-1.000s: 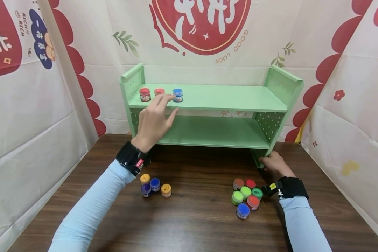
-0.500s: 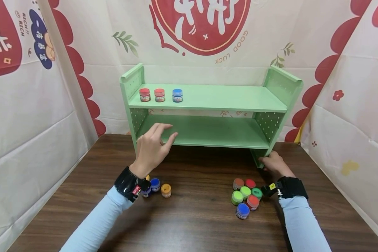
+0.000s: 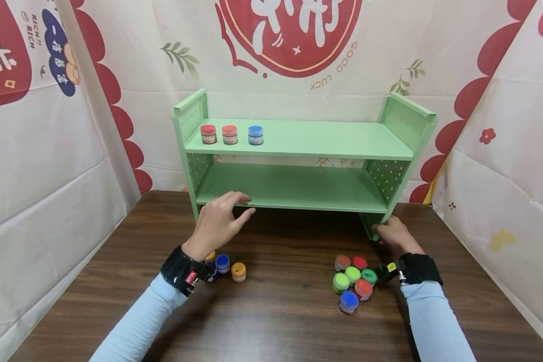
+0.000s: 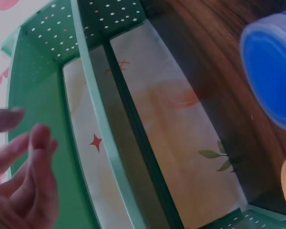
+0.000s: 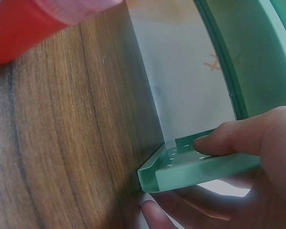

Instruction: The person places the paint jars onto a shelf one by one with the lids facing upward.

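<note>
A green two-tier shelf [image 3: 298, 208] stands on the table. In the head view my left hand [image 3: 214, 225] hovers before its lower tier, with nothing between the bent fingers and spread thumb. Below that wrist sit several small paint jars, among them a blue-lidded jar [image 3: 222, 263] and a yellow-lidded jar [image 3: 238, 271]; the wrist partly hides others. My right hand [image 3: 395, 236] grips the shelf's right foot, thumb on the inner face [image 5: 224, 138] and fingers round the outside. On the upper tier stand two red jars [image 3: 208, 134] [image 3: 230, 134] and a blue jar [image 3: 255, 135].
Left of my right wrist, several more jars cluster on the brown table [image 3: 280, 322], including a light green jar [image 3: 341, 283], a red-lidded jar [image 3: 363, 289] and a blue-lidded jar [image 3: 349, 301]. A printed cloth [image 3: 271, 105] hangs behind the shelf.
My left hand has come down from the upper tier, away from the jars there, to in front of the lower tier's edge. My right hand keeps its grip on the shelf's foot.
</note>
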Motion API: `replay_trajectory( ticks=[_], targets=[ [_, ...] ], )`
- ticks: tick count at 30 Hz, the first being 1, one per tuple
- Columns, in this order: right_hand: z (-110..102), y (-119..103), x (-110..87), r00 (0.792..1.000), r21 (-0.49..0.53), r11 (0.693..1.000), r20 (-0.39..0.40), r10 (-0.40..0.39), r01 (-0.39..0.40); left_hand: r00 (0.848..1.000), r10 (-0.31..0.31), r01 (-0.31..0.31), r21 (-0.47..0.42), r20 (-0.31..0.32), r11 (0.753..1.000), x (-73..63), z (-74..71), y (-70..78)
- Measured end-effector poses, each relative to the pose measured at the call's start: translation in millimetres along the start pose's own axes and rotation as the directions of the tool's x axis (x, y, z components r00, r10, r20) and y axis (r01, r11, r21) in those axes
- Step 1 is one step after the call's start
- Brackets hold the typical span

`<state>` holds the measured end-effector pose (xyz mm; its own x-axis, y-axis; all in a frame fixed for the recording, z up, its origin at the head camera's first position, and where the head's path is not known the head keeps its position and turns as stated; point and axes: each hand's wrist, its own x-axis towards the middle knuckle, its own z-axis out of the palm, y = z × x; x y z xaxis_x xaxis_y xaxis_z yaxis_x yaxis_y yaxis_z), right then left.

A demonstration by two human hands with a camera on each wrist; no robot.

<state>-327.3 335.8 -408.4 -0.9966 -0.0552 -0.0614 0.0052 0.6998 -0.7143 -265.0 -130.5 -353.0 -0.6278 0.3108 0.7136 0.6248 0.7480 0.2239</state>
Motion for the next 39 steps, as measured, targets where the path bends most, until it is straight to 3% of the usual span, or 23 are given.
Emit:
replay_trajectory(
  ticks=[3,5,6,7,10,12,13,14,16,19,24,25,28,39],
  targets=[
    [0.8,0.2,-0.1,1.0,0.01,1.0,0.002,0.004,-0.004,0.985,-0.014,0.016,-0.009,0.173,1.0,0.3,-3.8,-3.7],
    [0.9,0.5,0.4,1.0,0.022,1.0,0.007,-0.002,0.002,0.945,-0.041,0.048,-0.014,0.323,0.999,0.1,-6.8,-6.0],
    [0.8,0.4,0.7,1.0,0.027,1.0,0.008,-0.005,0.005,0.914,-0.056,0.068,-0.015,0.402,0.998,-0.3,-7.9,-7.3],
    [0.7,0.5,1.1,1.0,0.028,1.0,0.008,-0.005,0.005,0.872,-0.073,0.095,-0.021,0.483,0.995,-1.0,-9.0,-8.5],
    [0.1,0.3,1.7,1.0,0.031,1.0,0.007,0.0,0.0,0.72,-0.121,0.18,-0.015,0.684,0.984,-3.4,-10.0,-10.4],
    [-0.2,0.6,2.2,1.0,0.021,1.0,0.005,-0.002,0.002,0.623,-0.146,0.225,0.003,0.768,0.974,-5.8,-9.4,-10.4],
    [-0.2,0.9,2.1,1.0,0.019,1.0,0.004,-0.002,0.002,0.583,-0.155,0.236,0.016,0.798,0.972,-7.0,-8.7,-9.6],
    [-0.2,1.1,1.9,1.0,0.017,1.0,0.003,-0.004,0.004,0.557,-0.158,0.232,0.03,0.815,0.972,-8.1,-7.4,-8.8],
    [0.1,2.0,2.2,1.0,0.016,1.0,0.0,-0.011,0.011,0.527,-0.164,0.228,0.047,0.834,0.972,-10.3,-4.6,-6.4],
    [0.2,2.3,2.9,1.0,0.013,1.0,-0.003,-0.017,0.017,0.517,-0.165,0.216,0.059,0.84,0.975,-12.9,-0.2,-2.7],
    [-0.9,2.2,5.1,1.0,-0.006,1.0,0.005,-0.018,0.018,0.487,-0.17,0.254,0.048,0.857,0.966,-15.0,4.7,0.4],
    [-1.3,2.2,5.4,1.0,-0.01,1.0,0.005,-0.017,0.017,0.487,-0.171,0.252,0.05,0.856,0.966,-14.9,5.7,0.2],
    [-1.9,2.6,5.9,1.0,-0.023,1.0,0.006,-0.02,0.02,0.516,-0.178,0.216,0.074,0.838,0.974,-14.6,8.0,-1.0],
    [-0.3,2.5,5.2,0.999,-0.04,0.999,-0.001,-0.035,0.035,0.673,-0.139,0.126,0.073,0.726,0.989,-16.9,22.1,-7.8]
  ],
)
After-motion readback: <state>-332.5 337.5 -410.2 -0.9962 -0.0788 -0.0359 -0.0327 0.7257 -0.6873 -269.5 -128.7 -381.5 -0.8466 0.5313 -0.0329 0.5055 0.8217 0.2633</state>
